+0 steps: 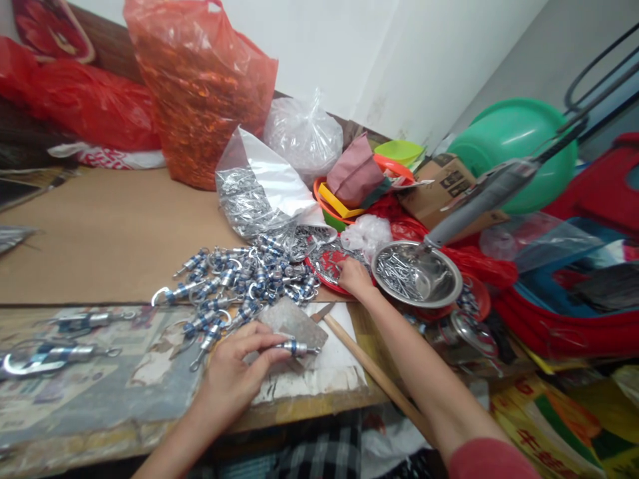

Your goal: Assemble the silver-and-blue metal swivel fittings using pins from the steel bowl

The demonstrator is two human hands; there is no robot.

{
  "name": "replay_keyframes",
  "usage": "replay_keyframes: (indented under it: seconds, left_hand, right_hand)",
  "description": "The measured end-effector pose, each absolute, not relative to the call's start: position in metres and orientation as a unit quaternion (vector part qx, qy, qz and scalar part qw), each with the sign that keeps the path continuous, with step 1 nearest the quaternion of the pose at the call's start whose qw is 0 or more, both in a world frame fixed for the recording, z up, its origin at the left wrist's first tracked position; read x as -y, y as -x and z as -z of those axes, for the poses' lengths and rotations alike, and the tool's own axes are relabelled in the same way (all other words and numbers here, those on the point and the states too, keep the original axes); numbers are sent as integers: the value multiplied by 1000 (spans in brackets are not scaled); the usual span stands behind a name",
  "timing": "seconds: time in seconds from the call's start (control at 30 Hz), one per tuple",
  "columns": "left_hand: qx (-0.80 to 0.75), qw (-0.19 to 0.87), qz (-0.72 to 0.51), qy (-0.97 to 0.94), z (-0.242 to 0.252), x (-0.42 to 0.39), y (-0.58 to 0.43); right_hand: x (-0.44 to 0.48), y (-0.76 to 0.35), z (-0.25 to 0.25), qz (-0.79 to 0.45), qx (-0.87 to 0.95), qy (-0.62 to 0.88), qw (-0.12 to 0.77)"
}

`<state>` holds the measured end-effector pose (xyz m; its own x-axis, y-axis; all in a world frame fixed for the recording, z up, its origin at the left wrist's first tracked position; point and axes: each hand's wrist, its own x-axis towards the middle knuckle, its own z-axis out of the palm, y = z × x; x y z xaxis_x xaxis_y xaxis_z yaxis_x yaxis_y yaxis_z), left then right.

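Observation:
My left hand [244,359] pinches a small silver-and-blue metal fitting with a ring at its end [295,348] between thumb and fingers. It is held just over a flat grey metal block [284,316] near the table's front edge. My right hand [355,277] reaches into a red plate [344,288] of small metal pieces, its fingertips among them. Whether those fingertips hold a piece is hidden. A heap of similar silver-and-blue fittings [239,273], several with hooks, lies beyond my left hand. Beneath my right forearm a wooden-handled tool [369,366] lies slanting.
Right of the plate stands a steel bowl [452,299] holding metal pins, with a grey pole-like tool [479,199] rising behind it. A clear bag of metal parts [244,199] and a large orange bag [204,93] stand at the back. More fittings [60,352] lie at left.

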<state>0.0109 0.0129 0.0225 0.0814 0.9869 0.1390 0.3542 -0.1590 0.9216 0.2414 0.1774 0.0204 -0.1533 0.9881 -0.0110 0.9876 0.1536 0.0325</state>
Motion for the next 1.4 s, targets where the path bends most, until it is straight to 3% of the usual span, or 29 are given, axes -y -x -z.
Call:
replay_keyframes:
  seconds: [0.5, 0.8, 0.93, 1.07, 1.4]
  left_hand:
    - [-515, 391, -445, -619, -24, -8, -14]
    - [-512, 380, -446, -628, -24, -9, -13]
    - [-538, 366, -454, -609, -23, -8, -14]
    - [-554, 372, -470, -578, -20, -6, -18]
    - [-510, 334, -501, -615, -25, -6, -17]
  right_hand:
    - [-180, -238, -13, 19, -720, -692, -54]
    - [-157, -230, -31, 50, -722, -649, -234]
    - [-107, -213, -44, 119, -737, -589, -309]
    - [-51, -190, -48, 286, -713, -498, -402]
    - [-16, -167, -48, 411, -623, -477, -465]
